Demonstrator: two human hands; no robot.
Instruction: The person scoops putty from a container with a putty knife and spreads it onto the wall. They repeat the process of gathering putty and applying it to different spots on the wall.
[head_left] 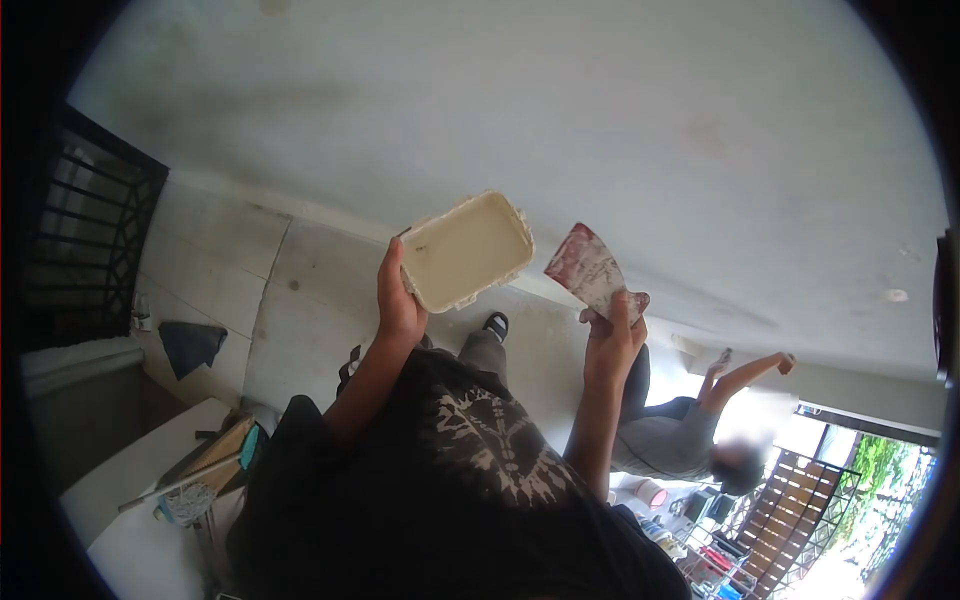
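Observation:
My left hand [402, 305] grips a shallow cream-coloured plastic container [470, 252] by its near left edge. Pale, crusty material clings all along the rim, and there is a small dark mark on the smooth face. In my right hand [614, 340] is a reddish putty scraper [588, 268], its wide blade smeared with whitish paste and pointing up and left. Fingers and thumb close around its narrow end. The scraper and the container are apart, both held in front of a pale wall [600, 120].
At the right, a co-worker [665, 440] raises both arms toward the wall. A dark metal gate [100, 230] stands at the left, near a dark cloth [192, 347]. Assorted items lie on a white surface [120, 480] at lower left. A slatted wooden panel [795, 510] stands at lower right.

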